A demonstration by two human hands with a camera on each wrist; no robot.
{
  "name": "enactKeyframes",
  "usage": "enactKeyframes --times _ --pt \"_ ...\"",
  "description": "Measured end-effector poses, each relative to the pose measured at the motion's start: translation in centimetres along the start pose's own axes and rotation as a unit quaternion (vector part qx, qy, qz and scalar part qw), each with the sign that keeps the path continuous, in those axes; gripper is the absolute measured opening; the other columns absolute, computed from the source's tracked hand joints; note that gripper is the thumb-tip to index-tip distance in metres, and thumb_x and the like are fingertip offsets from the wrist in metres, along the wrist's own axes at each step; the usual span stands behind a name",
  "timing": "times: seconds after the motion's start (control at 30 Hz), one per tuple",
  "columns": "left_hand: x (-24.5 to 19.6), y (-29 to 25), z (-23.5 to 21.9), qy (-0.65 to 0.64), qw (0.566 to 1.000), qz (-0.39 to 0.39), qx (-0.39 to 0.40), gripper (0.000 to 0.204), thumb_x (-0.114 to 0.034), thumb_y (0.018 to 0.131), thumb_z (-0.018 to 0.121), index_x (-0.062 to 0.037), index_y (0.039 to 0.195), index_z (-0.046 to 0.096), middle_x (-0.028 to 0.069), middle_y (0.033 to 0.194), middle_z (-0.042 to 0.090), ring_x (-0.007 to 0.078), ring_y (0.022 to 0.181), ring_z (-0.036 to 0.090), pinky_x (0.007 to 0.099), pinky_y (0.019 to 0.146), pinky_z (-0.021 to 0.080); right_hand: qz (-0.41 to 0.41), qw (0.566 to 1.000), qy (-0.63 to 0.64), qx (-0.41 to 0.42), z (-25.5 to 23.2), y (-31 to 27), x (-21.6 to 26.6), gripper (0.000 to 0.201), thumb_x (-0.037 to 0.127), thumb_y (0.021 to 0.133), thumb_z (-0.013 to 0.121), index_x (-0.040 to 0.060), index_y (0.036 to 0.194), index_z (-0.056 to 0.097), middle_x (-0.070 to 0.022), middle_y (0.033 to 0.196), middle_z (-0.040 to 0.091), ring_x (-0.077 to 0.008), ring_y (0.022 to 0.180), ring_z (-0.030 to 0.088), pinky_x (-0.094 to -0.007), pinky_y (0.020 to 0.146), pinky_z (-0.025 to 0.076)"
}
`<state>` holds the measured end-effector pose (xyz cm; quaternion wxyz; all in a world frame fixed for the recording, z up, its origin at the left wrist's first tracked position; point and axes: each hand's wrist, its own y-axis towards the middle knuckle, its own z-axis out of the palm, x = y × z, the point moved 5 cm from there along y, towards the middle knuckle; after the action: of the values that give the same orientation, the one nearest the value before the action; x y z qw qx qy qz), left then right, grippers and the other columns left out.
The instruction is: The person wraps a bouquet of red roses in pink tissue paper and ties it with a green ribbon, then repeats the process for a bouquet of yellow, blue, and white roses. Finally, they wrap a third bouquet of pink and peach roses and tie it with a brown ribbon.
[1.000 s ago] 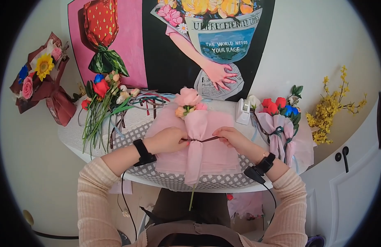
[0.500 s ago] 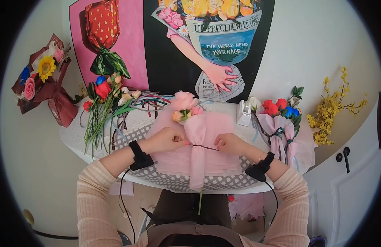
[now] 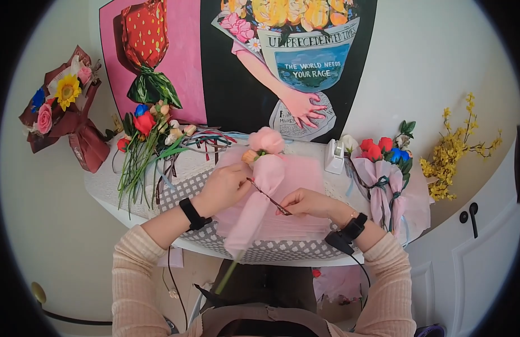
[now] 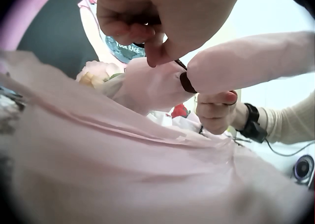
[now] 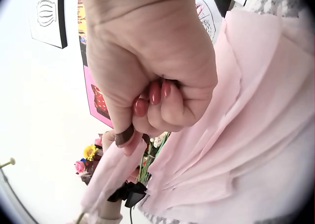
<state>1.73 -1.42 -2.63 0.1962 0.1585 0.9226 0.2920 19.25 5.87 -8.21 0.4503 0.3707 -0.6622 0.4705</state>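
Note:
Between the hands, a small bouquet in pink paper (image 3: 249, 219) tilts with its stem toward the person; a pink flower (image 3: 266, 140) tops it. A dark brown ribbon (image 3: 265, 194) circles its narrow middle, also seen as a dark band (image 4: 186, 82) in the left wrist view. The left hand (image 3: 228, 185) pinches one ribbon end at the bouquet's left. On the other side the right hand (image 3: 310, 203) grips the other end, its fingers curled; in the right wrist view the ribbon (image 5: 124, 136) lies over a finger of the right hand (image 5: 152, 66).
Pink paper sheets (image 3: 305, 180) lie under the bouquet on a grey patterned cloth (image 3: 184, 194). Loose flowers (image 3: 142, 163) and ribbons lie at the left. A white tape dispenser (image 3: 334, 157) and a wrapped bouquet (image 3: 381, 174) are at the right, with yellow blossoms (image 3: 448, 157) beyond.
The bouquet has turned from nearly upright to slanted, its stem end swinging left. The right hand has moved lower and a little left, the left hand slightly up; the ribbon now runs diagonally.

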Motion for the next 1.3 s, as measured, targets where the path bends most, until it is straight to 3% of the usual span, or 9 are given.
enactKeyframes --times 0.17,0.23,0.33,0.63,0.93,1.07,1.13,1.23,1.3 --pt "1.1 -0.8 0.5 -0.064 0.995 -0.066 -0.03 0.012 -0.008 0.071 0.061 -0.0005 0.063 0.056 0.0121 0.064 0.052 0.0259 0.056 0.054 0.0331 0.05 0.041 -0.044 0.981 0.187 0.003 1.0 0.5 0.7 0.019 0.013 0.085 0.054 0.0026 0.1 0.062 0.0067 0.06 0.042 -0.0024 0.048 0.03 -0.0181 0.043 0.022" --pt "0.7 -0.8 1.1 -0.107 0.99 -0.089 -0.004 0.017 -0.013 0.074 0.059 0.0011 0.064 0.058 0.0142 0.064 0.053 0.0289 0.056 0.053 0.0369 0.051 0.041 -0.071 0.944 0.322 -0.023 1.4 0.7 1.2 0.02 0.014 0.087 0.052 0.0049 0.103 0.059 0.0083 0.058 0.036 -0.0019 0.047 0.026 -0.0175 0.042 0.02" --pt "0.9 -0.6 1.3 -0.098 0.99 -0.1 -0.023 0.02 -0.015 0.075 0.061 0.0015 0.064 0.059 0.0146 0.062 0.055 0.0266 0.052 0.053 0.0344 0.048 0.04 -0.053 0.927 0.36 -0.088 1.6 1.2 1.0 0.02 0.014 0.087 0.051 0.0058 0.104 0.057 0.0089 0.059 0.033 -0.0022 0.047 0.025 -0.0176 0.042 0.019" --pt "2.0 0.3 1.4 -0.028 0.983 -0.183 0.001 0.043 -0.031 0.081 0.058 -0.001 0.05 0.055 0.0152 0.046 0.047 0.0316 0.042 0.049 0.0392 0.044 0.037 -0.061 0.946 0.311 -0.066 2.2 1.1 0.8 0.028 0.014 0.088 0.05 0.0101 0.115 0.054 0.0098 0.061 0.033 -0.0019 0.047 0.025 -0.0175 0.043 0.019" --pt "1.6 0.6 2.0 -0.065 0.986 -0.153 -0.019 0.043 -0.034 0.078 0.062 -0.0009 0.05 0.056 0.0137 0.044 0.047 0.0276 0.039 0.046 0.0371 0.041 0.034 -0.096 0.914 0.375 -0.124 1.7 1.9 1.4 0.023 0.015 0.089 0.05 0.0094 0.111 0.054 0.0088 0.059 0.031 -0.0026 0.048 0.026 -0.0174 0.042 0.02" --pt "1.3 0.7 2.2 -0.123 0.98 -0.151 0.035 0.04 -0.032 0.077 0.065 -0.0012 0.052 0.058 0.0112 0.045 0.049 0.0221 0.038 0.047 0.0339 0.041 0.035 -0.112 0.918 0.347 -0.158 1.4 2.3 1.2 0.021 0.015 0.088 0.051 0.0082 0.106 0.059 0.0087 0.06 0.036 -0.0023 0.048 0.025 -0.017 0.043 0.02" --pt "1.3 0.5 3.3 -0.18 0.966 -0.141 0.118 0.038 -0.031 0.074 0.067 -0.0007 0.053 0.059 0.0091 0.044 0.05 0.0155 0.038 0.047 0.0296 0.04 0.036 -0.131 0.947 0.177 -0.236 1.2 2.2 1.6 0.02 0.012 0.087 0.051 0.0036 0.103 0.062 0.0055 0.068 0.051 -0.0016 0.054 0.038 -0.0167 0.048 0.032" --pt "2.4 0.2 4.7 -0.188 0.956 -0.117 0.194 0.035 -0.029 0.073 0.069 0.0007 0.057 0.06 0.007 0.045 0.05 0.0095 0.042 0.047 0.0264 0.041 0.036 -0.224 0.942 0.064 -0.241 1.0 3.1 0.9 0.021 0.008 0.086 0.052 -0.0001 0.102 0.062 0.0002 0.079 0.061 -0.0037 0.067 0.05 -0.0192 0.061 0.042" --pt "2.6 -0.1 5.1 -0.222 0.946 -0.123 0.201 0.035 -0.03 0.073 0.07 0.0008 0.058 0.06 0.0055 0.047 0.051 0.008 0.044 0.047 0.0256 0.042 0.036 -0.204 0.952 -0.01 -0.23 0.7 3.0 0.3 0.022 0.006 0.085 0.052 -0.0008 0.103 0.061 -0.0011 0.082 0.062 -0.005 0.072 0.052 -0.0203 0.065 0.043"
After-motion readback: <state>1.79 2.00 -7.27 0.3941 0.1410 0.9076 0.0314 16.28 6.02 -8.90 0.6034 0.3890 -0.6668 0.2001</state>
